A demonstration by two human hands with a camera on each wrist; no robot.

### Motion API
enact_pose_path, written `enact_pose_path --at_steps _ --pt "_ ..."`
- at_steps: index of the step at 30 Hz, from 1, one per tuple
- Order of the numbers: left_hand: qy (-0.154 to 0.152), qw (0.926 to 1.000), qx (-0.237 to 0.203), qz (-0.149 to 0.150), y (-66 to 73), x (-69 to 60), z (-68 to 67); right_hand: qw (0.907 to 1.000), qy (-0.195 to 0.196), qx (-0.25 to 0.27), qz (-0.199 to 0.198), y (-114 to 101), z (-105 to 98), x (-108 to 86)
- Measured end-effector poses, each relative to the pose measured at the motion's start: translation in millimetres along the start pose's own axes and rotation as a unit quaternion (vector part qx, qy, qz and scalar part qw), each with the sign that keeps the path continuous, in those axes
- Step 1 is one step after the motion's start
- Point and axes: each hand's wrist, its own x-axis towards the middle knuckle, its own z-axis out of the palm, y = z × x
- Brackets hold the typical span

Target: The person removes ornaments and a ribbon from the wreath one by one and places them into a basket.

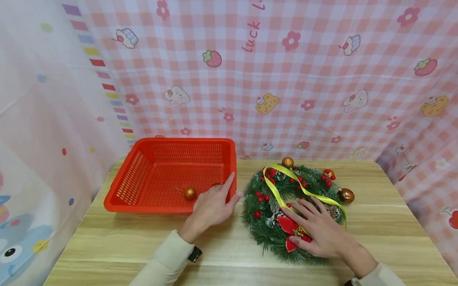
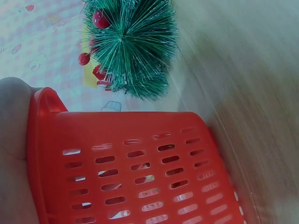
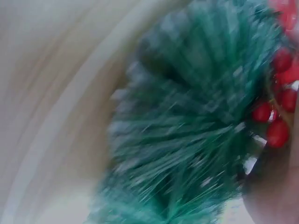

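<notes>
Plainly, a pale wood-grained desk (image 1: 390,222) stands before a pink checked cloth (image 1: 232,83). The person's left grip (image 1: 212,207) covers the near right corner of a red basket (image 1: 148,208); whether it clasps cannot be told. Spread loosely, the right grip (image 1: 322,230) rests on a green wreath (image 1: 262,230) beside the basket.

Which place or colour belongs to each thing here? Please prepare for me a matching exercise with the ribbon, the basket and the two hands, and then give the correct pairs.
Things:
1. Ribbon
2. Basket
3. Left hand
4. Right hand

Places and colours:
A. At the front right corner of the red container
B. Spread over the wreath
C. Yellow
D. Red, with many holes in its walls

Right pairs: 1-C, 2-D, 3-A, 4-B.
</notes>
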Motion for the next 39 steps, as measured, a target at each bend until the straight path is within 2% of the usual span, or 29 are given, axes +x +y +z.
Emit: enact_pose_path --at_steps 3,7,11,15,17,20,25,28,33,39 --pt "-0.008 0.9999 -0.001 -0.009 -0.8 -0.9 0.3 0.9992 0.012 0.019 0.034 -15.2 -4.7 5.8" --pt "-0.013 0.9999 0.002 -0.011 -2.3 -1.3 -1.1 0.9907 0.009 0.063 0.12 -39.0 -15.6 22.6" --pt "-0.012 0.9998 0.01 -0.01 -2.8 0.1 -1.5 0.9736 -0.011 0.094 0.208 -56.3 -19.2 44.8" --pt "-0.011 0.9998 0.012 -0.01 -0.8 1.4 0.4 0.9515 -0.042 0.105 0.286 -66.2 -10.6 61.7" --pt "-0.011 0.9998 0.013 -0.01 0.2 1.7 1.4 0.94 -0.061 0.101 0.32 -69.9 -5.0 67.8" --pt "-0.008 0.9998 0.013 -0.009 1.2 1.5 2.5 0.929 -0.08 0.081 0.352 -73.9 2.8 73.2" --pt "-0.007 0.9999 0.01 -0.007 2.6 0.5 3.5 0.9191 -0.108 0.06 0.374 -75.2 12.0 75.2" --pt "-0.01 0.9998 0.017 -0.009 3.6 0.1 2.4 0.9185 -0.12 0.054 0.373 -73.5 15.1 75.2" --pt "-0.012 0.9997 0.018 -0.014 3.3 0.8 1.1 0.9255 -0.118 0.043 0.357 -70.9 18.1 75.1" --pt "-0.013 0.9996 0.016 -0.019 1.8 0.0 0.4 0.9408 -0.108 0.027 0.32 -69.6 21.2 71.0"
